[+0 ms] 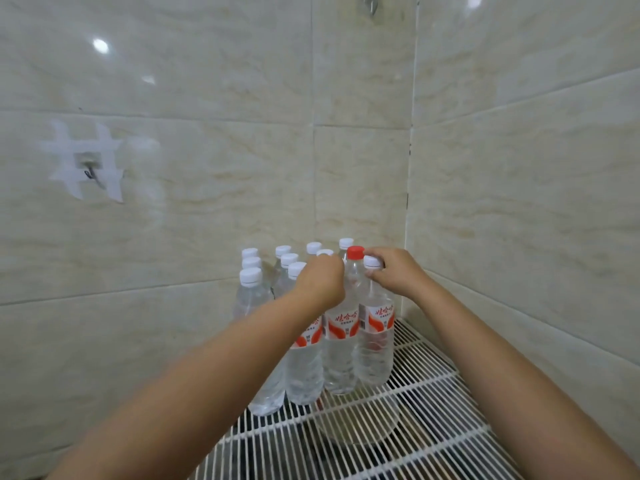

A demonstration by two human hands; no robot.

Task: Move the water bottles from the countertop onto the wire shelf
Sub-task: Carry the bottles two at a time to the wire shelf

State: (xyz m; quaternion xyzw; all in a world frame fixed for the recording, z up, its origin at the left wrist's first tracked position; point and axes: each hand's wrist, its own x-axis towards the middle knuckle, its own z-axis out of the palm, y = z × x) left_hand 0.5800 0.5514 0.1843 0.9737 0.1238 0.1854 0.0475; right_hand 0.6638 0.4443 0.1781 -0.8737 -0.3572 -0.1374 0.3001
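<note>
We faced a corner of glossy beige wall tiles [207, 81], and on the left one strips of white tape [86, 161] crossed around a small metal hook [90, 173]. Below, a white wire shelf [433, 403] ran into the corner, with dark shapes under its bars that we could not make out.

The water bottles [343, 341] stood upright on the shelf in a tight cluster against the corner, all clear and full. The front three wore red-and-white labels [343, 323] with red Chinese script that read 娃哈哈; the smaller print under it was too fine for us to read. The bottles on the left and at the back showed us no labels. Most had white caps, and one near the front had a red cap [355, 252].

Both our bare forearms reached in from the bottom edge and met over the bottle tops. Our left hand [320, 284] was knuckles-up, its fingers curled down over the top of a front bottle whose cap was hidden beneath it; we could not tell if it truly gripped that bottle. Our right hand [394, 271] came in from the right, thumb and fingers pinching the white cap [372, 262] of the bottle at the right [375, 348], just beside the red-capped one.
</note>
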